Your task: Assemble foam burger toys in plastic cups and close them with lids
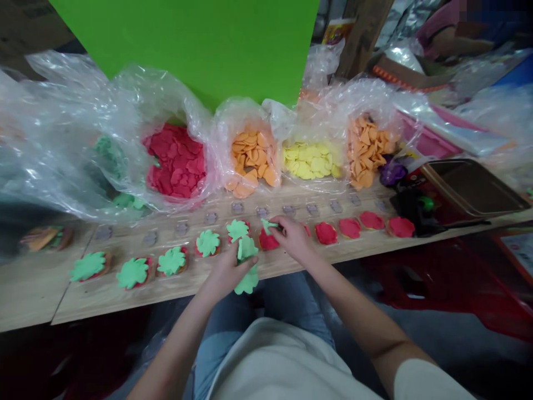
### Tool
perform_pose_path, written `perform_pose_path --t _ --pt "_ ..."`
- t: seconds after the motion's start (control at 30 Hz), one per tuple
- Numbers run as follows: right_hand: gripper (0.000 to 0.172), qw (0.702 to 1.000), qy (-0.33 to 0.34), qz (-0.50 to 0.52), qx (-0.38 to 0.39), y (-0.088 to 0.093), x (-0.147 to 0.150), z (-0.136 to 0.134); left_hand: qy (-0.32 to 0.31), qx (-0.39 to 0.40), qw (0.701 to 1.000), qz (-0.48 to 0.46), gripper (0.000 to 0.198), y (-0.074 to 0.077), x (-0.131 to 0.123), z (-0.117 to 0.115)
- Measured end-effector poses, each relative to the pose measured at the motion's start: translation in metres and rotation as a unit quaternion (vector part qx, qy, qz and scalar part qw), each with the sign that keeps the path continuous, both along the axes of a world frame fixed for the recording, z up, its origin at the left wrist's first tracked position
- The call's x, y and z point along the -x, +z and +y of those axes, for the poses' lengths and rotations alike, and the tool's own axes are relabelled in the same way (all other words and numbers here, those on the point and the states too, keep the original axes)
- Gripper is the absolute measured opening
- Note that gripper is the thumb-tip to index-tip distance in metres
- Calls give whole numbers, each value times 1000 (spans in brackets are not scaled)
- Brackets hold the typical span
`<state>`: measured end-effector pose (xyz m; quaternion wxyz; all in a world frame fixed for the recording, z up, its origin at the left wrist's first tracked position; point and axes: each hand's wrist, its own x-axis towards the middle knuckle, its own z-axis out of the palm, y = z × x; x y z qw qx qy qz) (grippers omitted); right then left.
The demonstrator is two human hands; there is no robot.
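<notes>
My left hand [227, 272] is closed on several green foam leaf pieces [248, 281], just over the front of the table. Between the fingertips of my right hand [292, 236] is a single green foam leaf piece [267, 225], held above a red foam piece [268, 241]. To the left runs a row of small stacks topped with green pieces [172, 260], red showing underneath. On the right the row continues with red-topped stacks [326, 233]. Small clear plastic pieces [237, 208] lie in a line behind the stacks.
Clear plastic bags stand along the back, with red pieces [177, 161], orange pieces [252, 153], yellow pieces [310, 160] and more orange pieces [368, 147]. A dark lidded box [466, 186] sits at the right end. A green panel [191, 44] rises behind. Another person's arm [453, 44] shows at the far right.
</notes>
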<state>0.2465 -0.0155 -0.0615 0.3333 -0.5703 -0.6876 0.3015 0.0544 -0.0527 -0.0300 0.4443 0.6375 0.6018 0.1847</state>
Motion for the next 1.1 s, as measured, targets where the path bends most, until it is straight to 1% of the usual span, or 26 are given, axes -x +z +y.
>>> perform_pose_path --t 0.07,0.13,0.2,0.27,0.33,0.4,0.5,0.57,0.67,0.77,0.83,1.0,1.1 --pt "26 999 18 25 42 -4 1 0 6 3 1000 -17 40 -3 3 0" --pt "30 998 26 -1 59 -11 3 0 -11 -10 1000 -23 45 -7 6 -1" --pt "27 996 34 -82 22 -16 5 1 -58 -40 997 -20 51 -10 6 -3" --pt "24 986 47 -161 -26 -18 5 1 -121 -71 990 -3 59 -12 2 -4" --pt "25 976 48 -205 -50 -16 4 0 -174 -84 980 38 65 -14 -5 -6" --pt "28 971 31 -230 -59 -12 0 -4 -202 -85 970 100 66 -17 -13 -6" --pt "35 960 -9 -270 -75 -9 -8 -16 -215 -91 954 190 66 -22 -20 -6" --pt "42 947 -8 -310 -87 -10 -12 -26 -225 -97 941 233 66 -23 -23 -5" --pt "46 929 16 -360 -89 -14 -12 -35 -240 -110 923 280 66 -16 -26 -8" --pt "43 926 12 -369 -76 -18 -9 -36 -238 -121 910 317 70 -8 -28 -12" --pt "44 929 5 -363 -71 -19 -9 -37 -230 -118 908 329 72 -8 -27 -13" --pt "48 927 4 -366 -76 -16 -11 -53 -218 -103 919 311 72 -23 -23 1" --pt "48 922 2 -381 -68 -15 -7 -63 -224 -94 917 316 73 -22 -23 7"
